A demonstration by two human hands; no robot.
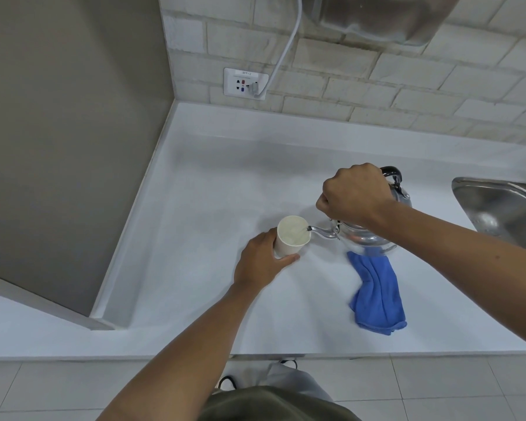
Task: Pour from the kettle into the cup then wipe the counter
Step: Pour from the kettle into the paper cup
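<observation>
A white paper cup [289,238] stands on the white counter [195,208], and my left hand [261,261] is wrapped around its lower side. My right hand [354,194] grips the black handle of a shiny steel kettle [368,238], which is tilted to the left. Its spout [321,231] reaches the cup's right rim, and a thin stream runs into the cup. A folded blue cloth [377,294] lies on the counter just below the kettle, partly under its base.
A steel sink [498,208] sits at the right edge. A wall socket [245,83] with a plugged white cable is on the brick backsplash. A grey panel [67,147] bounds the counter on the left. The counter's front edge [255,355] is near my body.
</observation>
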